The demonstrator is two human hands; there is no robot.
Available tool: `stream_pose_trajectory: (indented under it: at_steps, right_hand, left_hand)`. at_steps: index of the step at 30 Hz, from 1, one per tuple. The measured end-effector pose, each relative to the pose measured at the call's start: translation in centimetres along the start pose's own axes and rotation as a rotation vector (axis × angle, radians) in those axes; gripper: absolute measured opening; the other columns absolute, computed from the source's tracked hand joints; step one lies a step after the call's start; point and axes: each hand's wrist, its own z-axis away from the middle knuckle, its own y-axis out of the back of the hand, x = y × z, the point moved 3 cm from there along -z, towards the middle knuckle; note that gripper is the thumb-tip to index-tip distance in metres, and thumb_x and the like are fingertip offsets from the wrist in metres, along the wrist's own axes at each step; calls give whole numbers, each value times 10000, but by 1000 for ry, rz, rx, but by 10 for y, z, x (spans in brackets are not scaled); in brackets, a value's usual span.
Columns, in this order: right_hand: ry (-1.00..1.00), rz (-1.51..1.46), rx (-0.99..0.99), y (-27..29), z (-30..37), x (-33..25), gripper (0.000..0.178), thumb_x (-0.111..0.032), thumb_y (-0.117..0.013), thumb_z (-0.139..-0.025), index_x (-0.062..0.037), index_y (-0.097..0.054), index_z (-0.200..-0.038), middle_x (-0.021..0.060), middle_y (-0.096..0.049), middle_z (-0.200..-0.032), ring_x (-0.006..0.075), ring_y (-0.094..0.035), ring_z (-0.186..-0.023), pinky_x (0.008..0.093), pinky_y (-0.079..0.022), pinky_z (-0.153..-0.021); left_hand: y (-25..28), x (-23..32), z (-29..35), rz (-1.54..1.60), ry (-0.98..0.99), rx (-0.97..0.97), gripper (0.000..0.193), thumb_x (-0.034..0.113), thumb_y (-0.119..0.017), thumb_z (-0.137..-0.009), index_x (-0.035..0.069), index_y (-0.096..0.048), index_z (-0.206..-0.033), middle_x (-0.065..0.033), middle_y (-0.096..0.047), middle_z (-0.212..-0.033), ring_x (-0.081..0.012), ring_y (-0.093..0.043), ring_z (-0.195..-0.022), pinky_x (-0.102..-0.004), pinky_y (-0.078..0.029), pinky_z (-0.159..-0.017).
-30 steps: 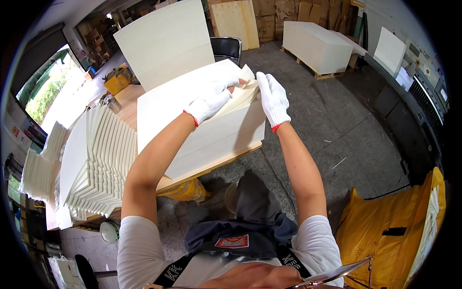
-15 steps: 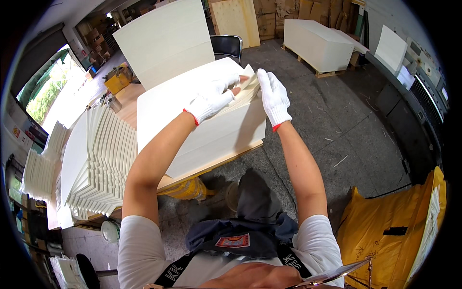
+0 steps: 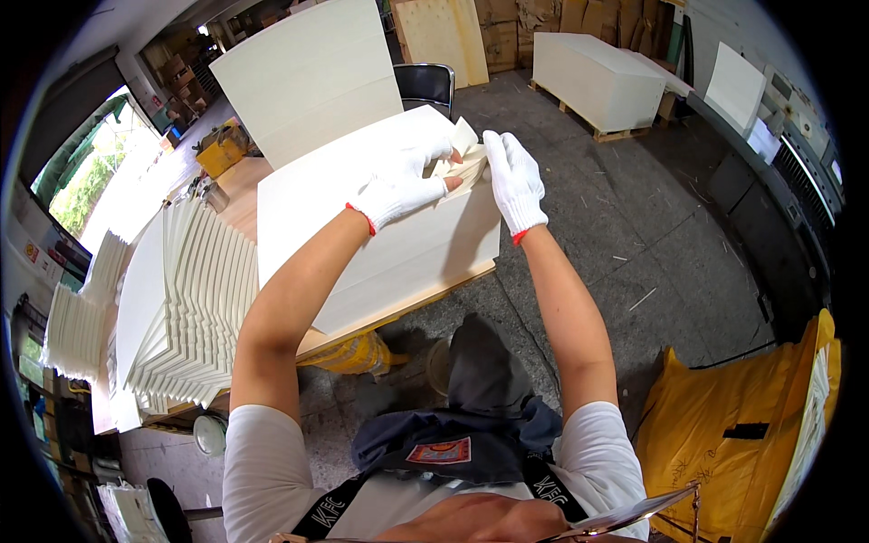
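Observation:
A tall stack of large white paper or card sheets (image 3: 362, 271) lies on a wooden table in front of me. Its near right corner is bent up, with several sheet corners (image 3: 463, 136) fanned and curled apart. My left hand (image 3: 403, 185), in a white knit glove with bare thumb and forefinger tips, lies over that corner, its thumb and forefinger about the raised sheets. My right hand (image 3: 516, 181), gloved with a red cuff, stands upright beside the same corner. Its fingers are stretched out together, the palm side against the sheet edges.
Fanned piles of white sheets (image 3: 195, 308) rest on the table to the left. Behind stands another tall white stack (image 3: 308, 81) beside a black chair (image 3: 425, 86). A palletised white stack (image 3: 593, 86), a dark machine (image 3: 760, 190) and a yellow-covered bundle (image 3: 724, 443) are to the right.
My left thumb and forefinger have shifted slightly right and down and moved wider apart. The raised sheet corners have curled more. My right hand has hardly moved.

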Motion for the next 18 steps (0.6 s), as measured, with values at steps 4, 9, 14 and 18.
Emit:
stream_pose_trajectory:
  at_steps: [4, 9, 14, 18]
  right_hand:
    - [24, -62, 40, 0, 0, 1, 548, -561, -478, -1002, -37, -564, -866, 197, -570, -770, 384, -572, -750, 440, -446, -705]
    - [-20, -16, -4, 0, 1, -1, 536, -552, -498, -997, -38, -562, -860, 193, -575, -776, 377, -572, -748, 437, -446, -707]
    - [-19, -18, 16, -1, 1, 6, 520, -539, -498, -1000, -40, -566, -871, 189, -583, -781, 376, -577, -754, 435, -447, -708]
    - [-18, -35, 22, -2, 1, 4, 520, -538, -494, -1001, -38, -572, -881, 188, -589, -790, 375, -578, -754, 431, -449, -714]
  left_hand:
    - [-5, -7, -4, 61, -74, 49, 306, 235, -624, -960, 151, -638, -1254, -80, -671, -861, -152, -619, -791, -325, -513, -750]
    - [-1, -8, -3, -92, -202, 75, 347, 275, -518, -984, 186, -644, -1296, -146, -695, -929, -223, -661, -856, -344, -519, -801]
    - [0, 10, 2, -178, -20, -9, 314, 299, -596, -956, 181, -668, -1238, -118, -721, -892, -215, -692, -799, -344, -531, -775]
    - [-1, 9, 4, -55, -17, -5, 315, 260, -696, -909, 173, -666, -1210, -87, -723, -861, -164, -683, -712, -323, -538, -717]
